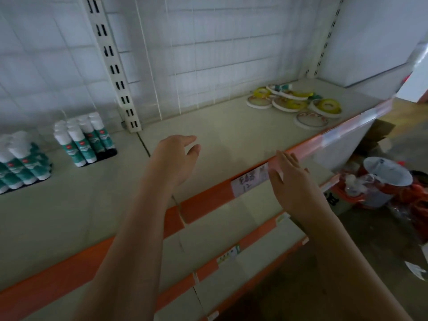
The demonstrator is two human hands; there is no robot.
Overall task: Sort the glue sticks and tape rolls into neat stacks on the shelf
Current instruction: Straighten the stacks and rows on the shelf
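On the left of the shelf (pixel 231 126), white-and-teal glue sticks stand upright in a block (pixel 85 140), and a second group of glue sticks (pixel 20 163) leans at the far left. Several tape rolls (pixel 294 103), white and yellow, lie loose and overlapping at the back right. My left hand (pixel 178 156) hovers over the middle of the shelf, fingers relaxed and holding nothing. My right hand (pixel 291 177) is at the shelf's orange front edge (pixel 203 202), fingers straight and holding nothing.
A wire grid back panel (pixel 220 42) and a slotted upright (pixel 113 66) stand behind the shelf. Lower shelves with orange edges (pixel 254 239) sit below. On the floor at right lie a bucket-like container (pixel 382 179) and red-orange items (pixel 414 195).
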